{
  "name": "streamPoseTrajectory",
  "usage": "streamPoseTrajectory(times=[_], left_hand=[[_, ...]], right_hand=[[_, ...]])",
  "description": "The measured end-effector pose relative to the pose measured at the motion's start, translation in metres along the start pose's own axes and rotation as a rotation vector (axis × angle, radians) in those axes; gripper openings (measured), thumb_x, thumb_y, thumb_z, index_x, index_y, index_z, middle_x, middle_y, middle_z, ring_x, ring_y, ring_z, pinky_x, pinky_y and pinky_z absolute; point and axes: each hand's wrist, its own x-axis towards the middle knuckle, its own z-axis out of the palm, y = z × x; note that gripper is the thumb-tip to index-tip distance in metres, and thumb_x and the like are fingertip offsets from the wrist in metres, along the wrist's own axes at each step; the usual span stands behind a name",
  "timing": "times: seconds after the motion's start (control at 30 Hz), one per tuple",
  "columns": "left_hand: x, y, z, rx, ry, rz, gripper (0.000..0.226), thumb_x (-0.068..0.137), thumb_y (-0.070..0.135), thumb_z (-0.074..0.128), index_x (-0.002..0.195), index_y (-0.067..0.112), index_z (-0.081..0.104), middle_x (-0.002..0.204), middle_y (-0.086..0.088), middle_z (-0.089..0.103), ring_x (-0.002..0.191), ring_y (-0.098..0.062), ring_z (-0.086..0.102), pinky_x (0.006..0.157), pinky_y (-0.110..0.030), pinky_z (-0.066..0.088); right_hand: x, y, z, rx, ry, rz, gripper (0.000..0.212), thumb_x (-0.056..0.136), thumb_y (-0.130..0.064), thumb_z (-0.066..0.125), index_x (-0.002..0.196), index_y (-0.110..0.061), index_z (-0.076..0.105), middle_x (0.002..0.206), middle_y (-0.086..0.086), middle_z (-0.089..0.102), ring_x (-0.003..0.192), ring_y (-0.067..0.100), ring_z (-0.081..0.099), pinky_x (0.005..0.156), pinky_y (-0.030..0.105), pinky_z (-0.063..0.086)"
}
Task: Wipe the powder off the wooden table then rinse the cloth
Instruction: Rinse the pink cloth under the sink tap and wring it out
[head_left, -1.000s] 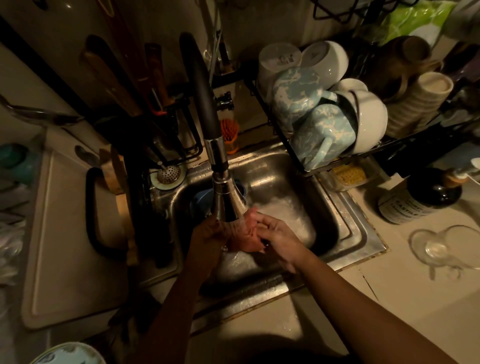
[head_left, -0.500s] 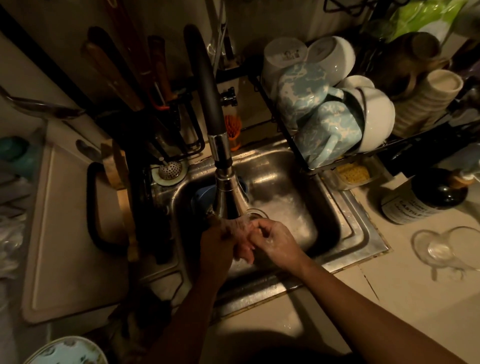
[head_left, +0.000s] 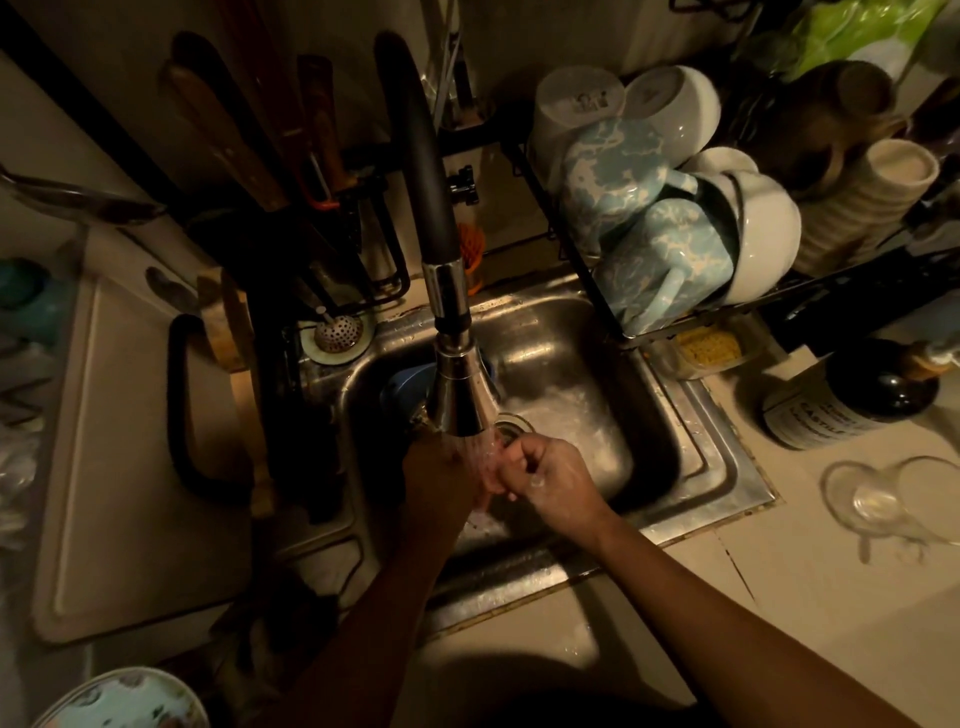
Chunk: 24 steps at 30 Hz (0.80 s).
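Note:
Water runs from the chrome faucet head (head_left: 460, 395) into the steel sink (head_left: 696, 467). Both my hands meet under the stream, just in front of the drain (head_left: 511, 423). A small pinkish wet cloth (head_left: 488, 467) shows between them, mostly hidden by fingers and water. My left hand (head_left: 436, 478) holds it from the left, back of the hand up, with its fingers hidden below. My right hand (head_left: 550, 483) pinches it from the right with curled fingers.
A black dish rack holding blue mugs (head_left: 649, 234) and white bowls overhangs the sink's right side. A dark soap bottle (head_left: 852, 400) and a tipped glass cup (head_left: 883, 499) sit on the right counter. A cutting board (head_left: 130, 467) lies left, utensils hang behind.
My right hand has gone from an open palm under the water to curled fingers pinching the cloth. Both hands stayed under the faucet, shifting slightly.

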Motion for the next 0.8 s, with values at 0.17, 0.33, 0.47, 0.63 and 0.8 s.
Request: streamPoseTrajectory(times=[0.17,0.33,0.47,0.63,0.8], left_hand=[[-0.008,0.012,-0.005,-0.022,-0.066,0.079,0.012,0.084,-0.002,0.07,0.079,0.009,0.073,0.067,0.0,0.071,0.061,-0.007,0.065,0.063,-0.029,0.06],[0.0,0.017,-0.01,-0.305,0.012,0.021,0.039,0.09,-0.014,0.051,0.059,0.007,0.062,0.045,-0.003,0.062,0.036,-0.014,0.059,0.041,-0.032,0.05],[-0.002,0.015,-0.006,-0.431,-0.086,0.029,0.021,0.087,-0.017,0.052,0.087,-0.001,0.067,0.065,-0.003,0.072,0.059,-0.014,0.07,0.053,-0.028,0.057],[-0.011,0.018,-0.006,-0.331,-0.243,0.096,0.033,0.096,-0.017,0.031,0.077,0.001,0.051,0.049,0.003,0.063,0.046,0.001,0.061,0.045,-0.012,0.047],[-0.01,0.015,-0.013,-0.243,-0.257,0.152,0.027,0.075,0.012,0.061,0.098,0.0,0.062,0.081,-0.008,0.073,0.071,-0.008,0.072,0.065,-0.021,0.057]], right_hand=[[0.005,-0.003,0.005,0.022,0.099,0.043,0.026,0.088,-0.004,0.07,0.067,-0.015,0.059,0.066,0.009,0.063,0.063,0.014,0.056,0.064,0.036,0.049],[-0.004,-0.024,-0.014,0.508,-0.107,0.229,0.017,0.102,-0.018,0.054,0.089,-0.016,0.064,0.086,0.004,0.068,0.083,0.019,0.064,0.079,0.031,0.051],[-0.002,-0.022,-0.022,0.569,-0.182,0.479,0.023,0.105,-0.028,0.049,0.113,-0.012,0.064,0.104,0.009,0.077,0.096,0.024,0.073,0.089,0.046,0.059],[-0.002,-0.017,-0.021,0.739,-0.32,0.611,0.035,0.097,-0.034,0.052,0.124,-0.013,0.061,0.116,0.018,0.066,0.095,0.03,0.066,0.087,0.045,0.056],[-0.004,-0.018,-0.01,1.062,-0.314,0.603,0.043,0.088,-0.021,0.057,0.124,-0.002,0.068,0.12,0.024,0.064,0.1,0.035,0.063,0.094,0.047,0.055]])
